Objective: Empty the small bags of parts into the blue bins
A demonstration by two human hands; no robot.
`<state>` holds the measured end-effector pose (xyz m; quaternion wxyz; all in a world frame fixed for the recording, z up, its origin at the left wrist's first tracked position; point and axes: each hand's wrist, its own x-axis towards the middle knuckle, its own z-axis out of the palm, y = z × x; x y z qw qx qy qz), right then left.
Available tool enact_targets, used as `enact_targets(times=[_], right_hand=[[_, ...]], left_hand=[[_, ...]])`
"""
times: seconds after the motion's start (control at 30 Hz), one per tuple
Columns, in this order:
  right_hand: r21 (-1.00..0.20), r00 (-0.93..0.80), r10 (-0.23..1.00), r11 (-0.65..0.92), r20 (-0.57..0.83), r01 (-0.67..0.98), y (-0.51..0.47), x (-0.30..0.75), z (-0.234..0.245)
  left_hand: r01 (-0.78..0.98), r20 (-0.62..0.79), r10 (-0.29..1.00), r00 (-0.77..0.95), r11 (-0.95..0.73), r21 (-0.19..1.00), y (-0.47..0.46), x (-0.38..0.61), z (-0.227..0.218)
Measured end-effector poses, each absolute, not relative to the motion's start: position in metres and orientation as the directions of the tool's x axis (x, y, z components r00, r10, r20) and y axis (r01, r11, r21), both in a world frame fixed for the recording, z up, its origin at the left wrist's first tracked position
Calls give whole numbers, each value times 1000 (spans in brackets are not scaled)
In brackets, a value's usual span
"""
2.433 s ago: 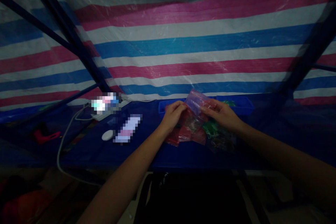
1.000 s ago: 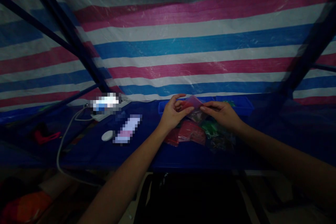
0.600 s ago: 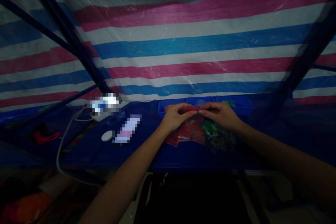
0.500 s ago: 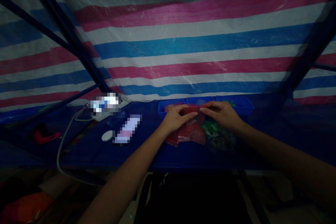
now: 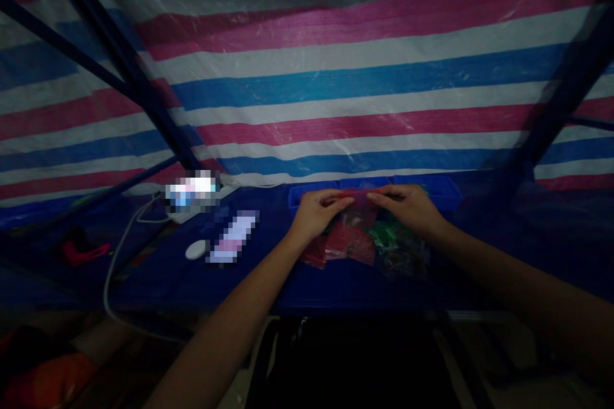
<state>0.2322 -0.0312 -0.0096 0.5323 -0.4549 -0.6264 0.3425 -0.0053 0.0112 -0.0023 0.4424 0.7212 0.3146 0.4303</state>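
Between my two hands hangs a small reddish clear plastic bag [image 5: 359,209], pinched along its top edge. My left hand [image 5: 320,208] closes thumb and fingers on its left corner. At the right corner, my right hand [image 5: 405,204] grips it the same way. Below the hands, several red plastic bags [image 5: 343,243] lie on the blue table [image 5: 288,284]. To their right are green packets [image 5: 384,236] and clear packets [image 5: 405,260], their contents too dark to make out.
Behind my hands stand blue trays [image 5: 444,188] in a row. A blurred-out phone [image 5: 233,236] lies on the left, beside a white round case [image 5: 196,250]. Farther back, a lit device [image 5: 192,190] rests by a white cable [image 5: 108,268]. A person's orange clothing [image 5: 57,377] shows at lower left.
My left hand has shifted slightly left and down, and my right hand slightly inward. The bag's top edge looks straighter between them.
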Motion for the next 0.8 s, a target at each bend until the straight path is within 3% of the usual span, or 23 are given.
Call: enact_targets(times=[0.17,0.57,0.8], right_hand=[[-904,-17,930,362,368,227,-31,232,-10],[-887,-40,925,373,377,271,-29,233,-10],[-877,-141,919,395,369,275,-28,234,-11]], left_hand=[[-58,342,841,419,-351,934,10,-2,-2],[25,331,877,349,-362,932,14,-5,-3],[42,355,877,325,-388,921,15,-4,-5]])
